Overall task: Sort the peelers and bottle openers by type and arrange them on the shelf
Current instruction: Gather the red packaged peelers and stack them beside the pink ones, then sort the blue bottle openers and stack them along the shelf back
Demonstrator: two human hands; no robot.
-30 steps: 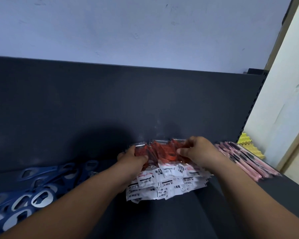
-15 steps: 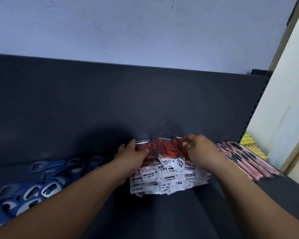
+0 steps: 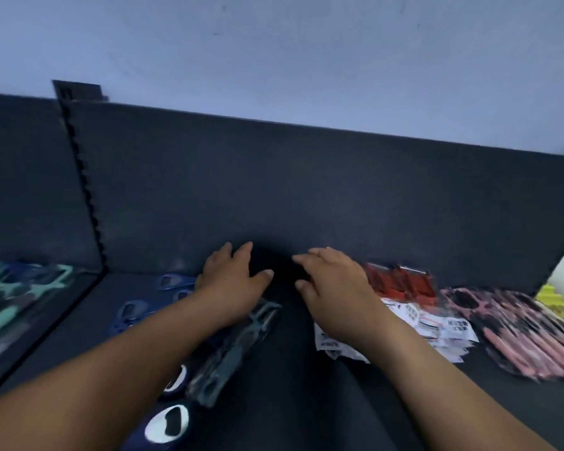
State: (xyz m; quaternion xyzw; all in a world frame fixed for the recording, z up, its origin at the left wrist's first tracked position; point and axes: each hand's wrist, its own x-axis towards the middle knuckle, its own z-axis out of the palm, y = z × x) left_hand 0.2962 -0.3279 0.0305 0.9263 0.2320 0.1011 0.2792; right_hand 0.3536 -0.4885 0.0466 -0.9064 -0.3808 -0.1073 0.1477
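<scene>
Head view looks down on a dark shelf with a dark back panel and a pale wall above it. The picture is blurred.

Both hands reach to the far middle of the shelf, close to the back panel, with a bare gap between them. The left hand is palm down, fingers straight and slightly spread, thumb out to the right, and has hold of nothing. The right hand is also palm down with loose, nearly straight fingers and grips nothing. Whether either palm touches the shelf cannot be told.

Blue bottle openers lie scattered left of and under the left forearm, some near the front edge. A grey-blue packet, long and slanted, lies just beneath the left wrist; its contents are too blurred to name. Right of the right hand, a stack of red peelers sits against the back panel, its white labels fanned toward the near side. Pink packets lie just right of those, and a yellow foam piece is at the far right edge.

A slotted upright divides off the left bay, where teal items lie.
</scene>
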